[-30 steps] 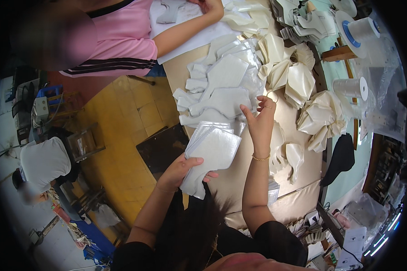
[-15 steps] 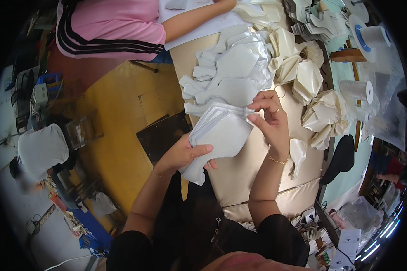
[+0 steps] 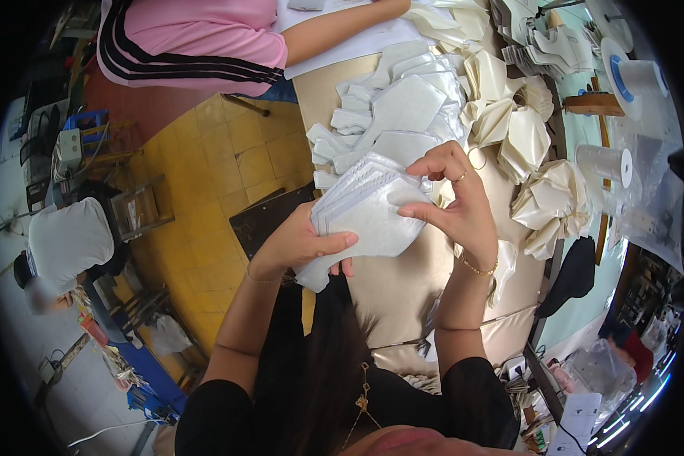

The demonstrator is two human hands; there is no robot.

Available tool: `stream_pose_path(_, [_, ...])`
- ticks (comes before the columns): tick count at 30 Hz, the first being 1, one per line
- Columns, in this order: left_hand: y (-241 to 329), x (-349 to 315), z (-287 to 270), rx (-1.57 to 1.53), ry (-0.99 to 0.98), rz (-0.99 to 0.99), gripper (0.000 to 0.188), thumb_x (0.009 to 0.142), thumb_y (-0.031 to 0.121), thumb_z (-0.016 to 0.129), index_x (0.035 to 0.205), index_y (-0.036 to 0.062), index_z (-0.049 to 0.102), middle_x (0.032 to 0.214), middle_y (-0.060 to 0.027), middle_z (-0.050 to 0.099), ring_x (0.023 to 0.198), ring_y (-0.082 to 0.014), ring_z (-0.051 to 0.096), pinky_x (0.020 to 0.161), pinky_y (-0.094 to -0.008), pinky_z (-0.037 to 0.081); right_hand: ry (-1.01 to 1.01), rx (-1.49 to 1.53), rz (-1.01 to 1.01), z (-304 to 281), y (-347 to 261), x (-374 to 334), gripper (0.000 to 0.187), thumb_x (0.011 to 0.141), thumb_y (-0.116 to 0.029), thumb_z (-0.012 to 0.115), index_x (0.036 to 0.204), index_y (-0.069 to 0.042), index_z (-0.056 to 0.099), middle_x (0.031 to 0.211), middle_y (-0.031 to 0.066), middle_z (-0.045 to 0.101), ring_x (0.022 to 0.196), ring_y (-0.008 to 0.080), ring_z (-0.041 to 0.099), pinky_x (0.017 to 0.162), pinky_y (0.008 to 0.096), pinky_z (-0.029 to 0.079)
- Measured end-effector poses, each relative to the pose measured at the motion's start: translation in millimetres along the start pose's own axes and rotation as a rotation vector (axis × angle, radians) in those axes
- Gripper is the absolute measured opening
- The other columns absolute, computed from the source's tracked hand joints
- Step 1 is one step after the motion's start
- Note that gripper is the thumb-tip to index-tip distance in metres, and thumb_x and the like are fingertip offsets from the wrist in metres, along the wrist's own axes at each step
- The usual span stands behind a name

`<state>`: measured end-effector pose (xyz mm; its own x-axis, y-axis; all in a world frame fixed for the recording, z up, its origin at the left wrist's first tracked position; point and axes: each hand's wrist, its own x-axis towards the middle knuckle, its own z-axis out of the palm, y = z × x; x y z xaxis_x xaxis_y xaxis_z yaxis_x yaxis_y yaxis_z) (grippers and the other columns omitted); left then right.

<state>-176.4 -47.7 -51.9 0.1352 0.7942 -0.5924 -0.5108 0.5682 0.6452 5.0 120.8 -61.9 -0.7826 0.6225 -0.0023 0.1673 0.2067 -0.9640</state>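
My left hand (image 3: 300, 239) grips a fanned stack of white, paddle-shaped fabric pieces (image 3: 376, 213), its thumb on top and its fingers underneath. The stack is tilted above the table's near left edge, with its narrow ends toward me. At the stack's right edge is my right hand (image 3: 467, 209), thumb and forefinger spread apart with the top corner between them. The thumb tip reaches over the top piece; whether it touches, I cannot tell. Just beyond lie overlapping bunches of similar white pieces (image 3: 406, 110).
Bundles of glossy cream pieces (image 3: 520, 148) lie along the right of the beige table (image 3: 387, 304). Thread spools (image 3: 604, 163) stand farther right. Across the table a person in a pink shirt (image 3: 197, 34) stretches an arm over white paper. Another person (image 3: 72, 243) sits at far left.
My right thumb and forefinger have come apart from their pinch on the stack's right corner. The stack has shifted slightly up, and its layers fan differently.
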Motion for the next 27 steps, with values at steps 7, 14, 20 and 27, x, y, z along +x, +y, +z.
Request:
stream_pose_path(7, [1,1,0,-0.014,0.021,0.013,0.045,0.085,0.014,0.068,0.121,-0.0058,0.047,0.088,-0.0128,0.064,0.060,-0.0170,0.067,0.047,-0.0249,0.052,-0.013,-0.044,-0.025,3,-5,5,0.044,0.060,-0.016,0.087,0.099,-0.006,0.069,0.092,0.0031,0.056,0.084,0.0160,0.052,0.076,0.0279,0.042])
stream_pose_path(14, [-1,4,2,0.016,0.066,0.044,0.038,0.088,0.013,0.066,0.117,-0.0058,0.051,0.083,-0.0111,0.064,0.059,-0.0154,0.066,0.047,-0.0248,0.051,0.044,-0.031,-0.016,7,-5,1,0.034,0.065,-0.009,0.085,0.094,-0.004,0.068,0.087,0.0021,0.058,0.078,0.0134,0.052,0.074,0.0256,0.042])
stream_pose_path(20, [0,7,1,-0.015,0.084,-0.007,0.049,0.085,0.011,0.067,0.124,-0.0067,0.044,0.087,-0.0138,0.064,0.056,-0.0165,0.066,0.044,-0.0240,0.053,-0.232,0.253,0.184,-8,-6,10,0.031,0.072,-0.004,0.081,0.099,-0.002,0.066,0.083,-0.0028,0.056,0.079,0.0080,0.049,0.075,0.0235,0.040])
stream_pose_path(27, [5,5,2,-0.068,0.022,-0.030,0.052,0.084,0.010,0.068,0.126,-0.0078,0.043,0.085,-0.0145,0.064,0.053,-0.0171,0.065,0.042,-0.0243,0.053,-0.501,0.283,0.115,-23,2,31,0.036,0.074,-0.011,0.081,0.107,-0.004,0.068,0.077,-0.0066,0.053,0.073,0.0064,0.046,0.071,0.0217,0.040])
